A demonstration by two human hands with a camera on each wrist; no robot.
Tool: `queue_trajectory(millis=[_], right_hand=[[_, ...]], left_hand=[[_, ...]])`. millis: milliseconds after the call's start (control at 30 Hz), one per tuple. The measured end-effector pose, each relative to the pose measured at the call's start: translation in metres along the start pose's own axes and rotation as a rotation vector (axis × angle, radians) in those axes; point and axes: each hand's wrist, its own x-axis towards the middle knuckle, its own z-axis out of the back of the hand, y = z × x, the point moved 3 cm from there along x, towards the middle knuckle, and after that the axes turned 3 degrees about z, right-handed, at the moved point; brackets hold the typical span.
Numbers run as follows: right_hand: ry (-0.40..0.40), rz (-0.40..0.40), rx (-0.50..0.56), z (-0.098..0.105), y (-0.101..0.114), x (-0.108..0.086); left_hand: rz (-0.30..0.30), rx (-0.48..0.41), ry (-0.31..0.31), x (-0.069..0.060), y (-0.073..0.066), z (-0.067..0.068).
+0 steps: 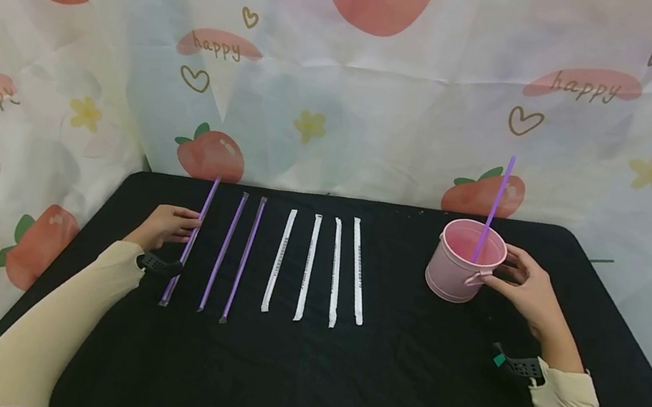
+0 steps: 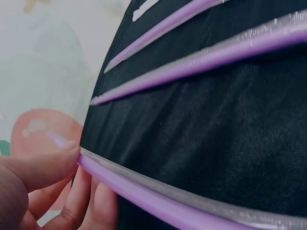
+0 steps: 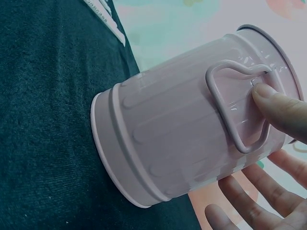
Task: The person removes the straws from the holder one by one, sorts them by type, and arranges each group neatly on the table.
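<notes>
A purple straw in a clear wrapper [image 1: 212,196] is pinched by my left hand [image 1: 167,226] at the left of the table. In the left wrist view the thumb and fingers grip this straw [image 2: 144,192] near its far end. My right hand [image 1: 528,291] holds a pink metal bucket [image 1: 452,275] at its right side. In the right wrist view the thumb presses by the wire handle [image 3: 225,110], and the other fingers lie along the bucket's side. A bare purple straw [image 1: 496,204] leans inside the bucket and sticks up above the rim.
Two more wrapped purple straws [image 1: 223,252] lie side by side right of the left hand. Several white paper-wrapped straws [image 1: 309,266] form a row in mid-table. Black cloth [image 1: 293,387] covers the table, and a printed fabric backdrop [image 1: 380,118] hangs behind it.
</notes>
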Motion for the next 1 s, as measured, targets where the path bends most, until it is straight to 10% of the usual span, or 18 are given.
queue_trajectory(millis=[1000], right_hand=[[-0.005, -0.019, 0.000, 0.000, -0.003, -0.001]], left_hand=[[0.058, 0.017, -0.116, 0.006, 0.008, -0.008]])
